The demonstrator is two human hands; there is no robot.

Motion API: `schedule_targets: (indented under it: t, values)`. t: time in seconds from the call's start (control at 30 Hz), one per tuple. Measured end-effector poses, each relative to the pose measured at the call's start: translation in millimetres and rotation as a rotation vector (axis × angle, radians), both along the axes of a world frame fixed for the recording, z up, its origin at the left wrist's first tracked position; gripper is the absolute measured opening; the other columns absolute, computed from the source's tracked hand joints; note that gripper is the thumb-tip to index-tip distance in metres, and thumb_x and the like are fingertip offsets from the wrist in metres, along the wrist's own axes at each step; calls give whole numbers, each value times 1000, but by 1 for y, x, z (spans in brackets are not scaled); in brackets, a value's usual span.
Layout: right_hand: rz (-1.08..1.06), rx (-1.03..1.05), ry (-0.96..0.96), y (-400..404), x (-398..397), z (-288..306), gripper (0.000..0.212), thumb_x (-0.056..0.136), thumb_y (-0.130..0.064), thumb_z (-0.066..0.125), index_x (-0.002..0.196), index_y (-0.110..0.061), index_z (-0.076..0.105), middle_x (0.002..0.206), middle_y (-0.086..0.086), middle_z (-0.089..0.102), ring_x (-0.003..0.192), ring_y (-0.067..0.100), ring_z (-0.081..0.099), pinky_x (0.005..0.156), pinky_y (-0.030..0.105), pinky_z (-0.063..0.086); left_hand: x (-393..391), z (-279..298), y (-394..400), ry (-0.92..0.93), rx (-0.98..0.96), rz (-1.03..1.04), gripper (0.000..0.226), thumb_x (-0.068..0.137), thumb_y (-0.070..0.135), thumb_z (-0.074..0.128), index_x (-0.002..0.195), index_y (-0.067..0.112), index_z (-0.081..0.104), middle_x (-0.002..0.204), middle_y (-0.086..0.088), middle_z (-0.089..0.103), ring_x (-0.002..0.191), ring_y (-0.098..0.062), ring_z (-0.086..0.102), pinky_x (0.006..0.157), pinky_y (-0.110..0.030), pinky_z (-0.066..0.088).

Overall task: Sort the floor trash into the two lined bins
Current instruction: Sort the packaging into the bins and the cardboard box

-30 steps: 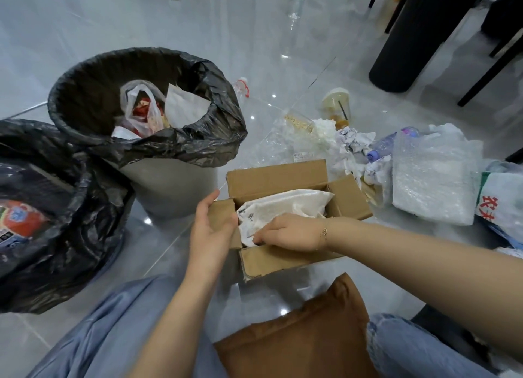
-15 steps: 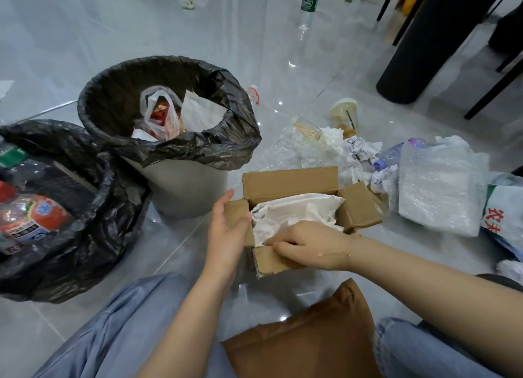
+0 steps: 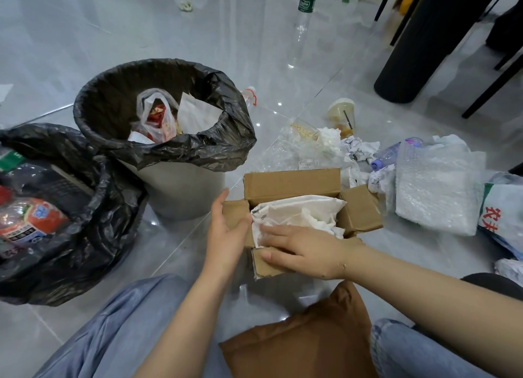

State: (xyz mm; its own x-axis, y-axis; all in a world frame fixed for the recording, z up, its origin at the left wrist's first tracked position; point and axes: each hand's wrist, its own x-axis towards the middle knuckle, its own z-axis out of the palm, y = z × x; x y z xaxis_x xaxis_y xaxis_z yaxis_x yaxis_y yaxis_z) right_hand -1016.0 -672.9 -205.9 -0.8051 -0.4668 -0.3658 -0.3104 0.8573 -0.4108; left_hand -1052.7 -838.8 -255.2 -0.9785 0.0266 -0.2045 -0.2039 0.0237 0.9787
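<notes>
Between our knees on the floor, the cardboard box has stayed put over the last second, but our right hand has slid from inside the white packing bag toward the near flap, and now lies flat with fingers spread over the bag's edge and the flap. Our left hand still cups the left flap, thumb hooked over it and fingers nearly straight, steadying the box. We judge the bag is about to be lifted out, then sorted separately from the box into the grey bin or the black-bagged bin.
</notes>
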Motion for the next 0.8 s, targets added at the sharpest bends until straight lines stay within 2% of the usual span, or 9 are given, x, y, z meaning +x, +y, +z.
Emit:
schedule_targets:
  t: [0.07,0.17,0.27,0.33,0.4,0.47,0.57,0.7,0.8]
  values:
    - [-62,-33,275,11,13,2,48,100,-46,29,133,-21,54,151,-5,37,137,12,33,113,31,26,-1,-2,0,-30,17,10,77,83,15,69,144,39,29,133,15,48,121,-4,49,107,-28,35]
    - [-345,20,541,34,23,2,56,95,-47,29,135,-17,52,150,-1,39,139,15,33,115,35,28,-5,-8,0,-77,17,38,88,76,25,72,148,38,23,136,7,54,124,-14,53,109,-42,40]
    - [-422,168,428,52,22,1,74,89,-57,16,148,-16,33,157,-2,24,145,13,18,117,22,6,-5,-7,1,-66,-7,42,79,85,17,71,150,30,27,147,3,44,134,-16,44,112,-43,36]
    - [-403,194,361,57,20,-4,72,92,-58,22,151,-16,25,158,-4,20,146,12,15,115,19,6,-4,-8,1,-43,-7,36,74,86,18,70,148,29,31,150,1,41,136,-16,41,113,-44,36]
    - [-402,161,346,58,18,-6,68,94,-58,29,146,-14,35,152,-5,33,139,16,31,112,20,17,-3,-8,2,-26,-15,38,72,87,18,69,147,30,32,150,1,40,137,-16,40,113,-44,35]
    - [-351,179,319,58,16,-9,72,91,-63,20,140,-15,43,147,-4,41,134,14,38,113,21,15,-2,-8,4,-24,-35,43,69,88,18,67,148,28,32,151,1,39,138,-14,38,114,-42,33]
    - [-291,238,212,58,11,-13,65,97,-56,14,135,-18,49,149,-4,38,136,8,33,117,24,2,-1,-6,5,-8,-40,40,68,90,17,65,148,28,31,152,2,36,139,-13,35,115,-41,31]
    - [-289,262,86,59,-2,-12,54,101,-48,17,136,-21,47,155,-3,30,143,7,20,119,31,-2,0,-3,8,8,-54,29,69,91,17,64,149,25,28,154,0,33,141,-12,32,117,-38,28]
    - [-296,231,89,62,-5,-10,49,100,-48,23,130,-20,52,152,-4,35,143,10,22,118,32,1,4,1,8,8,-38,70,84,90,21,66,154,25,11,147,-5,45,135,-16,43,114,-40,34]
